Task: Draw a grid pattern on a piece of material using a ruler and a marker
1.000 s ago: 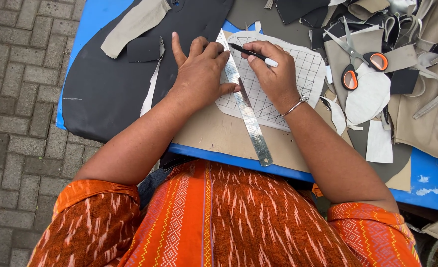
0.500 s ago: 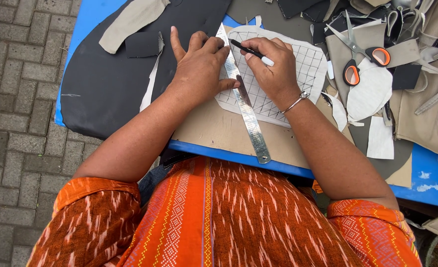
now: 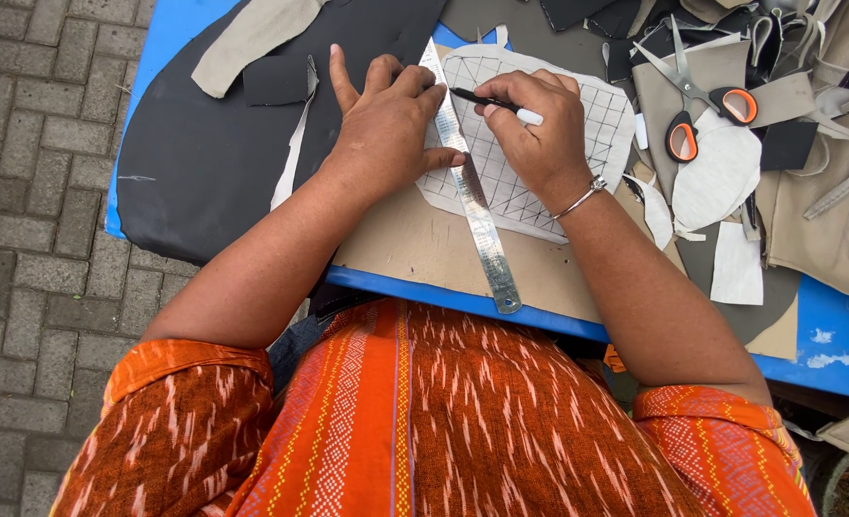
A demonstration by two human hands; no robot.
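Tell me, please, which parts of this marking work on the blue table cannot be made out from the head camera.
- Head view: the pen tip's contact with the gridded white piece is too small to judge.
- The ruler top edge lies under the left hand.
- Much of the grid sits under the right hand.
- The scissors blade tips blend into the scraps.
- The black sheet is cut off at the top edge.

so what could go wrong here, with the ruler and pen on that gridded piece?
The steel ruler is pinned only near its top by the left hand; its lower end overhangs the table edge, so it might pivot and skew the line. The pen in the right hand runs close to the left fingertips. The white gridded piece could shift.
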